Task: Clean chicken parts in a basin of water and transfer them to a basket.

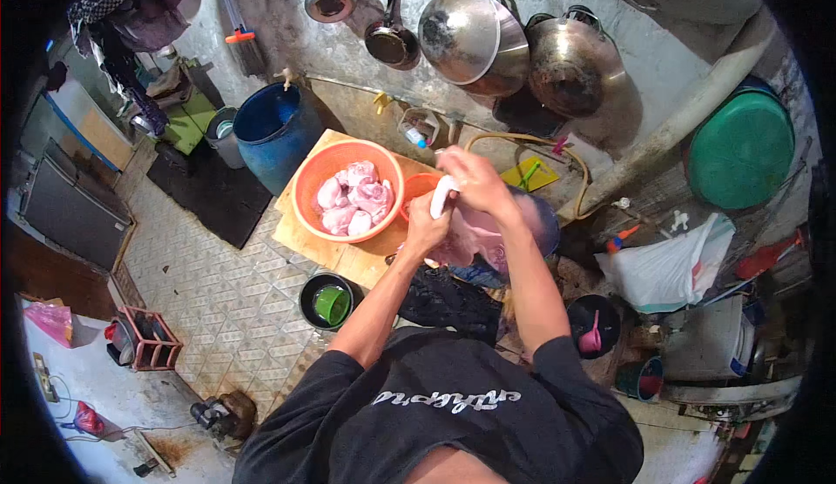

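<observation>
My left hand (pixel 428 232) is closed around a pale, whitish piece (pixel 444 195), which sticks up from the fist; it looks like raw meat or skin. Right above it is my right hand (pixel 465 172), its fingers blurred, so whether they grip anything cannot be told. To the left, an orange plastic basket (pixel 304 200) with several pieces of raw pink meat (pixel 356 197) rests on a wooden board (pixel 307 239). A smaller orange container (pixel 418 187) is partly hidden behind my hands. Under my forearms lies something pink and glossy (pixel 480 232), beside a dark blue tub (pixel 545 223).
A blue barrel (pixel 271 138) stands behind the board's left side. A black bucket with a green scoop (pixel 332 304) sits on the tiled floor near my left elbow. Woks and pans (pixel 460 33) hang on the wall ahead. A hose (pixel 578 187) curves at right, near a white sack (pixel 679 265).
</observation>
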Demonstrator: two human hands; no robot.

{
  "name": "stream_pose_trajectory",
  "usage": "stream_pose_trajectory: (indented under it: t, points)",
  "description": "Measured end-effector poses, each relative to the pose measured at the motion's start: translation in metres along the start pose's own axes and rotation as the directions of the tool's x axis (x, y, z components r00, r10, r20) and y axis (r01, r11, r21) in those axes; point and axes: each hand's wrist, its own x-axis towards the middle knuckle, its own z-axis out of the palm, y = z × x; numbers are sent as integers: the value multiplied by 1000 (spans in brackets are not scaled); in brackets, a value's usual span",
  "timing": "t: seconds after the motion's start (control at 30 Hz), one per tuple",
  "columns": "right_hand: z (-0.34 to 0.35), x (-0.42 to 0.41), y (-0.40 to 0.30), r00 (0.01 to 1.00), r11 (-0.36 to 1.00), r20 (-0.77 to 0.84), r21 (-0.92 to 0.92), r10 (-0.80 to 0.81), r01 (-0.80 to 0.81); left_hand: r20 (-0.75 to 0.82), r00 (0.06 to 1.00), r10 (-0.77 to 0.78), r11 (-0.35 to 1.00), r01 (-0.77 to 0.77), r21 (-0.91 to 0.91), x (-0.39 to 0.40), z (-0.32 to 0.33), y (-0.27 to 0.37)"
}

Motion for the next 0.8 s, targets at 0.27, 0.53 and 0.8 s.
stream_pose_trajectory:
  t: [0.27, 0.53, 0.8]
  points:
    - [-29, -77, -8, 946, 944, -154, 213, 287, -252, -300, 942, 151, 967, -77, 243, -18, 20, -3]
    - [-30, -71, -17, 983, 945, -179, -316, 33, -89, -207, 963, 170, 906, -71, 417, -25, 23, -5]
    - [7, -73, -13, 996, 815, 4, -575, -84, 71, -161, 984, 80, 954, -29, 297, -27, 29, 7]
